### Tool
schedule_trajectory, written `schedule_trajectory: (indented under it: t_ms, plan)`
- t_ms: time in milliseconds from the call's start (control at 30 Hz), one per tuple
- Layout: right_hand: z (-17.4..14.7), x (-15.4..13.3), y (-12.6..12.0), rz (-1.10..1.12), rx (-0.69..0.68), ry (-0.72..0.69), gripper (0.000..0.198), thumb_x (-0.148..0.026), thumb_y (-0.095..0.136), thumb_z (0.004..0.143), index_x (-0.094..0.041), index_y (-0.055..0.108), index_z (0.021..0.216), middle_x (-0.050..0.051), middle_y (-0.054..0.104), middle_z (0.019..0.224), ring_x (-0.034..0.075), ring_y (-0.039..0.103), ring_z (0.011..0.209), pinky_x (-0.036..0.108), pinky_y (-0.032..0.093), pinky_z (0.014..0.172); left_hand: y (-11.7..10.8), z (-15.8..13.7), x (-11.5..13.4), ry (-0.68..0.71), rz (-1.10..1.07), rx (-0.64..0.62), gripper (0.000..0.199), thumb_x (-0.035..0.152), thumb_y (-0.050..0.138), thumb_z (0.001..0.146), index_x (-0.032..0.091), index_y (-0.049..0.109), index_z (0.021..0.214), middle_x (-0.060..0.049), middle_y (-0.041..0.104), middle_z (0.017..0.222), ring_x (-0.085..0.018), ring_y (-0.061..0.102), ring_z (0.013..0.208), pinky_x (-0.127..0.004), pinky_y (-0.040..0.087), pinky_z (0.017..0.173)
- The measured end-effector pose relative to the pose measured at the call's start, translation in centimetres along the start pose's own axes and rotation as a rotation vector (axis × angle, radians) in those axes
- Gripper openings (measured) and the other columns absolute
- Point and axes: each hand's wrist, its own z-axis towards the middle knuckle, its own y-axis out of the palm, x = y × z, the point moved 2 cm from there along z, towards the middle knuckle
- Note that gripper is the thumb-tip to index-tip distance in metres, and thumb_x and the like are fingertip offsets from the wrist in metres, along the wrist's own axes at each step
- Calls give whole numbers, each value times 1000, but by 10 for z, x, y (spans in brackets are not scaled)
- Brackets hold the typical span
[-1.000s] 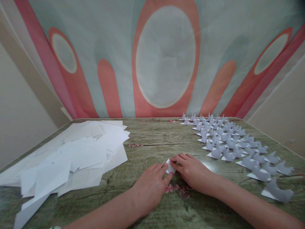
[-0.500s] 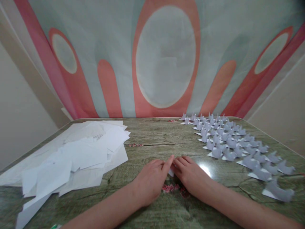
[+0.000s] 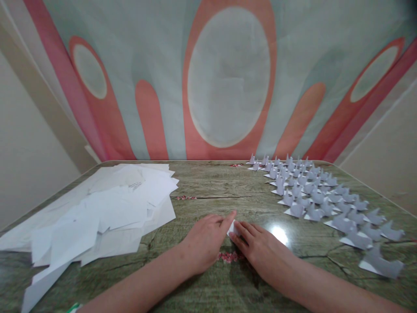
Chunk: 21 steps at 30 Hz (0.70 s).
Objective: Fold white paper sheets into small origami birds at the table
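Observation:
A small white folded paper [image 3: 231,228] lies on the wooden table, between my two hands and partly covered by them. My left hand [image 3: 208,241] holds its left edge, with the index finger stretched forward along it and the other fingertips hidden. From the right, my right hand [image 3: 260,248] presses fingers and thumb together on the paper's other side. To the right stand several rows of folded white paper birds [image 3: 315,212], the nearest one [image 3: 382,261] by my right forearm.
A loose, overlapping pile of white paper sheets [image 3: 120,211] spreads over the table's left side. The wood-patterned table [image 3: 211,180] ends at a patterned cloth [image 3: 228,78] behind. A small green-and-white object [image 3: 74,308] shows at the bottom edge by my left forearm.
My right hand has shifted slightly and its fingers have moved down, so more of the folded paper shows. My left hand has stayed nearly in place.

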Motion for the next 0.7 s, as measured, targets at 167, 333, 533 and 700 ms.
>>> schedule_trajectory:
  t_ms: [167,333,533,700]
  plan:
    - [-8,12,-14,169,-77,-46,35,-19,59,76,-19,60,111,14,57,119,28,54,105,40,44,83,1,1,5,10,73,18,80,5,52,66,15,19,138,-12,54,120,-24,49,110,-37,38,94]
    - [1,32,-23,444,-120,70,31,-10,48,79,-25,61,103,4,64,97,18,58,88,31,42,82,6,4,6,46,102,104,62,8,48,73,14,32,133,-11,60,107,-24,53,100,-37,42,89]
    - [16,35,-3,520,-14,454,23,-37,62,73,-19,59,87,6,57,87,21,53,82,32,41,71,15,10,-6,-5,-26,267,33,18,41,87,19,48,119,-6,63,101,-20,56,92,-35,43,85]
    - [15,28,5,513,31,504,27,-36,67,67,-19,56,83,5,53,85,22,50,83,33,39,73,18,11,-13,-10,-173,310,29,21,53,82,21,53,112,-4,62,101,-19,53,95,-34,42,85]
